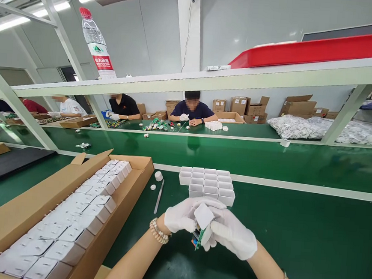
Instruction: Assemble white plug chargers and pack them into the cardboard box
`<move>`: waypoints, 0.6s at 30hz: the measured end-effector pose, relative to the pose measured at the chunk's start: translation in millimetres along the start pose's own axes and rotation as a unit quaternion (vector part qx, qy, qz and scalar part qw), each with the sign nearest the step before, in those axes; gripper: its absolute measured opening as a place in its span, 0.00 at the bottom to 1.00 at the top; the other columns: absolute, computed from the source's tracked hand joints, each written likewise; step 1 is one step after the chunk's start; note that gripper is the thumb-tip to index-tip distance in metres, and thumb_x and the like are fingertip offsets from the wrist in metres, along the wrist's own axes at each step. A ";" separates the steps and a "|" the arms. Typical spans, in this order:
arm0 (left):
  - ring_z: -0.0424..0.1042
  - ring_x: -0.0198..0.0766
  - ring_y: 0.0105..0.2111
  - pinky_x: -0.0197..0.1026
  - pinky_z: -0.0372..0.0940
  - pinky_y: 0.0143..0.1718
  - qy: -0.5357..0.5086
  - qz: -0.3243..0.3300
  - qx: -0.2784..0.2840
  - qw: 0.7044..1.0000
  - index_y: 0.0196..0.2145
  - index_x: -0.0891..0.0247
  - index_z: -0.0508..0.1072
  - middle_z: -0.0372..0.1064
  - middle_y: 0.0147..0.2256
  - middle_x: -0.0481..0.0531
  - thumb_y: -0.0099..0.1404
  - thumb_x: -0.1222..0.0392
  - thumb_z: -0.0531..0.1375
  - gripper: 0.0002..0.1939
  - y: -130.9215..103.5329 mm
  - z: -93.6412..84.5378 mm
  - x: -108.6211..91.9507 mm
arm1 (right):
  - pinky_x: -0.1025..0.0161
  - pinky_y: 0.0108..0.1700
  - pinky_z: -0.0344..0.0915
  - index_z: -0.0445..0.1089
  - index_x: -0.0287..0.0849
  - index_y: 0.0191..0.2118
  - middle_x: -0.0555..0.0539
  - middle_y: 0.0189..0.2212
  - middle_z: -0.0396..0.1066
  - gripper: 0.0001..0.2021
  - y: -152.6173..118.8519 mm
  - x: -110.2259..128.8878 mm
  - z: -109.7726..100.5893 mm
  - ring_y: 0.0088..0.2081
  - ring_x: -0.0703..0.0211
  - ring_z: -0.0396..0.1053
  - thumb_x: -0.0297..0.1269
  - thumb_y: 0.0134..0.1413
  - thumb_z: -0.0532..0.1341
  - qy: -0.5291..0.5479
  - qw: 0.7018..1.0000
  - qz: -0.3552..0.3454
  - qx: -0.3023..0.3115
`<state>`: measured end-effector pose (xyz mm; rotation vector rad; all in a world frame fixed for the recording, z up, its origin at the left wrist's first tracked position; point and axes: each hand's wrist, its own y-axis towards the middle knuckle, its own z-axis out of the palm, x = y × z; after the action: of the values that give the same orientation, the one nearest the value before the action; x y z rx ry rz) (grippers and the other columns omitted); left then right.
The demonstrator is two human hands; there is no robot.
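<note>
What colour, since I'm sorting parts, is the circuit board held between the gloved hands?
The circuit board is green, seen in the head view.

L hand point(183, 214) + R hand point(233, 235), fingers curled.

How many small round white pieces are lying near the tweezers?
2: the larger piece by the far end of the tweezers, the smaller piece between the tweezers and the carton. The carton may hide others.

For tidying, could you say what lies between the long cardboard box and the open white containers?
Tweezers, a white cap and a smaller one, in the head view.
</note>
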<state>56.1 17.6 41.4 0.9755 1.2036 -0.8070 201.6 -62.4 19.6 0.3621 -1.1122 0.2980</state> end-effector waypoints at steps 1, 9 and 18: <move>0.59 0.63 0.56 0.58 0.54 0.57 0.018 0.003 0.011 1.000 0.46 0.67 0.74 0.65 0.53 0.66 0.36 0.32 0.67 0.45 0.5 -0.3 -0.3 | 0.68 0.23 0.60 0.72 0.36 0.38 0.46 0.25 0.73 0.25 1.1 -1.0 0.6 0.23 0.61 0.70 0.56 0.44 0.66 0.001 1.000 0.002 0.000; 0.62 0.62 0.53 0.56 0.60 0.52 0.150 0.036 0.037 0.987 0.41 0.59 0.76 0.68 0.50 0.59 0.37 0.37 0.70 0.35 -5.7 -15.0 11.3 | 0.68 0.23 0.62 0.72 0.37 0.39 0.47 0.24 0.71 0.25 7.6 -15.7 -7.9 0.23 0.62 0.69 0.56 0.43 0.67 0.014 1.000 0.001 -0.006; 0.62 0.57 0.54 0.57 0.57 0.55 0.215 0.068 0.025 0.974 0.44 0.62 0.74 0.63 0.55 0.59 0.42 0.52 0.71 0.30 -1.8 -16.4 -0.7 | 0.66 0.27 0.61 0.71 0.40 0.43 0.48 0.29 0.69 0.25 15.7 -16.4 -16.8 0.26 0.63 0.65 0.55 0.44 0.66 -0.053 0.997 -0.036 -0.039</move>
<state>48.2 32.1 40.6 1.3037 1.4710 -0.5318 202.0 -41.9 0.1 0.3511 -1.2095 0.1735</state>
